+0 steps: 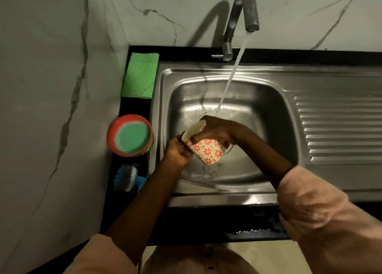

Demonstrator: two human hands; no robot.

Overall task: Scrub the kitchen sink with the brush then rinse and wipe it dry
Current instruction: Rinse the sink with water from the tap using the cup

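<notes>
The sink (pixel 266 116) lies under a running tap (pixel 249 6). Your left hand (pixel 177 151) and right hand (pixel 217 132) both grip a patterned cup (pixel 208 150) over the basin. The brush (pixel 126 177) sits unused on the counter left of it. Risk: a wet cup slipping and striking steel; scrubbing not begun.

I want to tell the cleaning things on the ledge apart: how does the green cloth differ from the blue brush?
The green cloth lies flat and folded at the far end of the black ledge; the blue brush lies at the near end, with pale bristles showing. The cloth is a plain soft rectangle; the brush is a bulky moulded shape. Both rest untouched left of the sink, with the round tub between them.
</notes>
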